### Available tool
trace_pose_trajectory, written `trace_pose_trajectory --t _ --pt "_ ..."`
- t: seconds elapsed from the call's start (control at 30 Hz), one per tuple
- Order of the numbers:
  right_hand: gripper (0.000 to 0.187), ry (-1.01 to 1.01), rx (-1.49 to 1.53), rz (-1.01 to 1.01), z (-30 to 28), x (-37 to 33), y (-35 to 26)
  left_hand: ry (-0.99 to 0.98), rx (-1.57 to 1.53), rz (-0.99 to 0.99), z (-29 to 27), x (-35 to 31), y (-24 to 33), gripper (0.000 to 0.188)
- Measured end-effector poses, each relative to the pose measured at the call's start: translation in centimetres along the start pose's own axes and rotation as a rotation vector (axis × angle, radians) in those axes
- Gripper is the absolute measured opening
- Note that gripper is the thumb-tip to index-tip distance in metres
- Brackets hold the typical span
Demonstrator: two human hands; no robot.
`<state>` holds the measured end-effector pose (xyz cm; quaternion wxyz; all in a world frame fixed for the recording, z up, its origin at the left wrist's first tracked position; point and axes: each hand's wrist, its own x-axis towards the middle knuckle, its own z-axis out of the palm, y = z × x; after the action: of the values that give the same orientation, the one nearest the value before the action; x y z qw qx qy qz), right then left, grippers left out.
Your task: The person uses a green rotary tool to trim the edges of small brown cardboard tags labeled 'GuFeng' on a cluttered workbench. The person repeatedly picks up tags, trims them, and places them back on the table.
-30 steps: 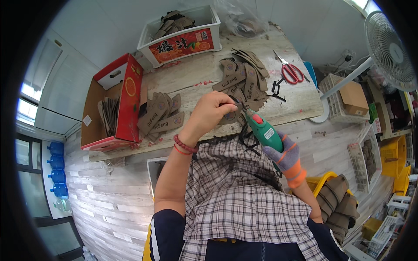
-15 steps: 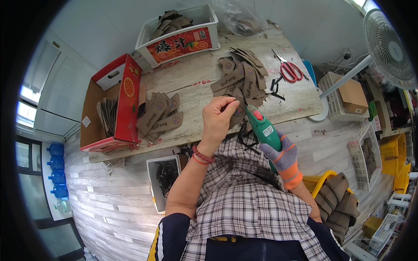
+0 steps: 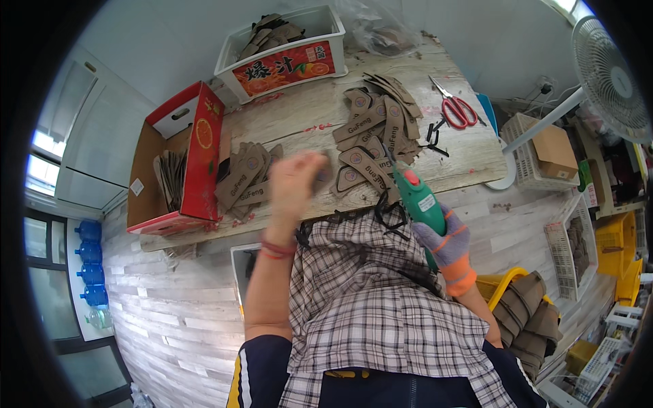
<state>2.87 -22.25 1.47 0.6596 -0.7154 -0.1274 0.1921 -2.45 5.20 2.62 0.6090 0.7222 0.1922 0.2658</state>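
My left hand (image 3: 294,182), bare and smeared by motion, is over the table between two piles. Its fingers are closed on a brown patch (image 3: 324,174), also blurred. In my right hand (image 3: 445,239), which wears a grey and orange glove, is a green handheld power tool (image 3: 420,204) with a red button and a thin tip. That tip points at the larger pile of brown printed patches (image 3: 360,163). A smaller pile of the same patches (image 3: 243,180) lies left of my left hand. Black strips (image 3: 393,216) hang at the table's near edge, by my lap.
A red cardboard box (image 3: 205,156) with patches stands at the left, a white bin (image 3: 338,42) with more at the back. Red-handled scissors (image 3: 460,112) lie near black scraps (image 3: 435,139) at the right. A fan (image 3: 615,78) stands beyond the table.
My left hand has moved left, away from the tool's tip, taking the patch with it. The patches under it now show. My right hand and the tool have barely shifted.
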Motion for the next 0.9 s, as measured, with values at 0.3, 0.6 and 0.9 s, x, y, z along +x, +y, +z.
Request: trace_pose_trajectory --t 0.3,0.6,0.9 --pt "0.041 0.046 -0.014 0.010 -1.1 -0.1 1.7 0.197 1.156 0.284 -2.9 2.0 -3.4 0.046" --pt "0.045 0.060 -0.123 -0.008 -1.3 0.4 3.3 0.139 0.823 0.129 8.1 0.7 -6.1 0.040" --pt "0.050 0.037 -0.306 -0.158 0.0 0.6 2.5 0.110 -0.633 -0.090 5.7 0.3 -1.7 0.006"
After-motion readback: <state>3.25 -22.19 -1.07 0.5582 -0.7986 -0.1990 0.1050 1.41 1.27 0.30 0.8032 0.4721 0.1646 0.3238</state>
